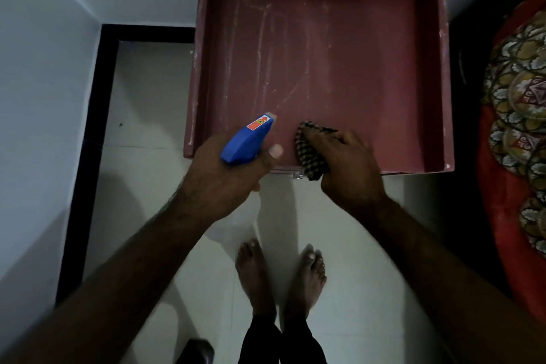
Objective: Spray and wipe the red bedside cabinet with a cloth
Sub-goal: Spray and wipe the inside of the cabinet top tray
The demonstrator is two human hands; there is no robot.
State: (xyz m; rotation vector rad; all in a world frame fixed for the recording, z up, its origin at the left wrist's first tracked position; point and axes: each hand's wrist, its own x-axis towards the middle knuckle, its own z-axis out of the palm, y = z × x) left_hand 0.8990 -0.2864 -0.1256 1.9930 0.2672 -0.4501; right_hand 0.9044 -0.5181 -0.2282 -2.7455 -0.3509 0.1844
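The red bedside cabinet stands by a white wall, seen from above. Its recessed top is streaked with pale marks and framed by a raised rim. The person's left hand is at the front left corner, its grip clenched round the blue head of a spray bottle whose nozzle points over the top. The right hand has its grip closed on a checked cloth, pressing it on the top at the front edge, just beside the nozzle. Bare feet stand on the pale tiled floor, and a red patterned bed cover lies to the right.
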